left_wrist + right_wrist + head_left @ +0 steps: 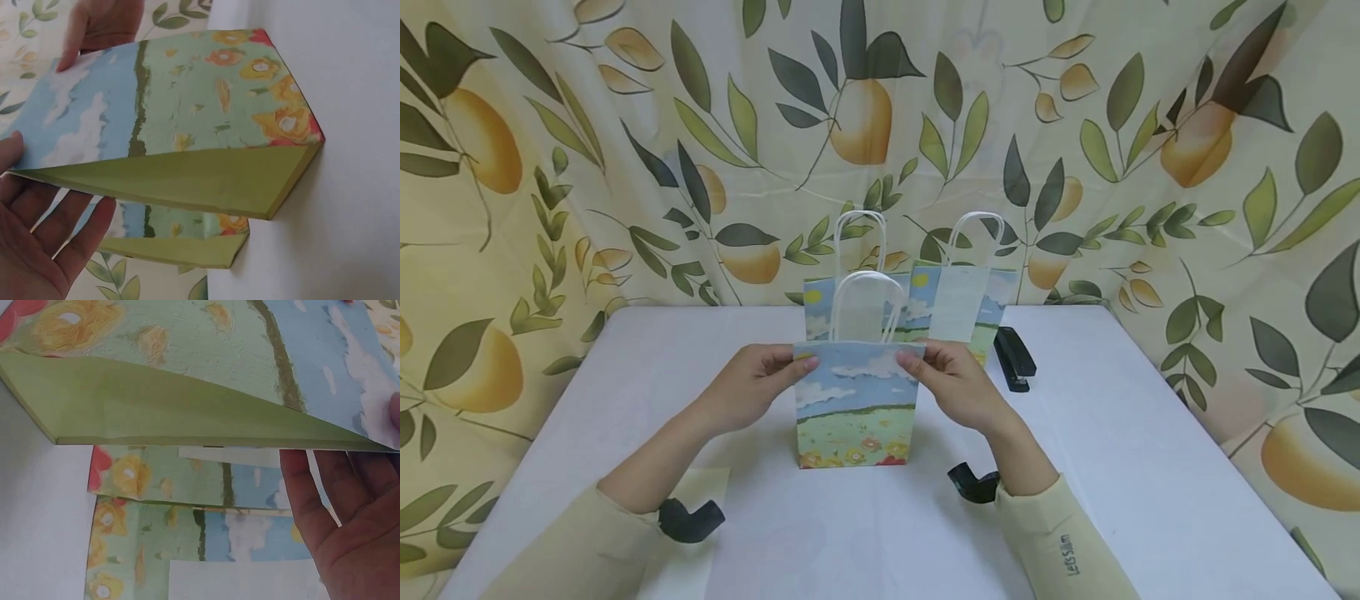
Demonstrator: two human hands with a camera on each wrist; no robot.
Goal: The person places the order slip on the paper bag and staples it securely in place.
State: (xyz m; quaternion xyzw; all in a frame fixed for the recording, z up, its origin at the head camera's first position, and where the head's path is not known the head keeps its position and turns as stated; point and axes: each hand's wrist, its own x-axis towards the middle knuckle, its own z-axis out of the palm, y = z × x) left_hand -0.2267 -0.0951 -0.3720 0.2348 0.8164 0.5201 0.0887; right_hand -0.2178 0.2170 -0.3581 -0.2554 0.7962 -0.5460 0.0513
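A small paper gift bag (856, 417), printed with sky, clouds and a flower meadow, stands upright on the table, its white twisted handles (871, 277) rising above the rim. My left hand (747, 388) pinches its top left corner, thumb in front and fingers behind. At the top right corner my right hand (964, 388) pinches the rim the same way. In the left wrist view, the bag's green side panel (206, 181) tapers to a flattened mouth. The right wrist view shows my right fingers (303, 494) behind the bag.
Two matching gift bags, one at back left (817, 302) and one at back right (922, 293), stand behind; a white sheet (958, 304) covers part of the right one. A black stapler (1015, 358) lies right of them. Pale paper (711, 487) lies under my left forearm.
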